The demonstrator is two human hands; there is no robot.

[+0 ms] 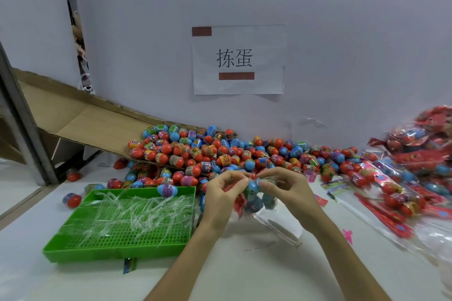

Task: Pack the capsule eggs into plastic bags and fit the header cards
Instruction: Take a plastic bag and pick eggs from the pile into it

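The plastic bag (259,203) was held up just to the right of the green tray (117,249), a little above the desk (244,273). Inside it were several capsule eggs, and a blue egg (253,186) sat at the top, between the fingers. The left grip (226,193) had its fingers curled and pinched the top of the bag from the tray side. The right grip (281,184) was also closed on the bag top, from the other side, so the two grips almost touched. A red piece (241,204) showed at the bag's side nearer the tray; it looked like the header card, but it was too blurred to be sure.

The tray held a heap of clear plastic strips (137,212), and one blue and purple egg (166,190) lay on its far rim. Behind the tray was a big pile of loose capsule eggs (220,151), mostly red and blue, at the lower end of a sloping cardboard chute (80,117). One more egg (71,200) lay alone on the desk at the tray's left. Far to the right of the tray was a heap of packed bags (415,161) with red cards. On the wall, above and behind the tray, hung a paper sign (238,60) with two printed characters.
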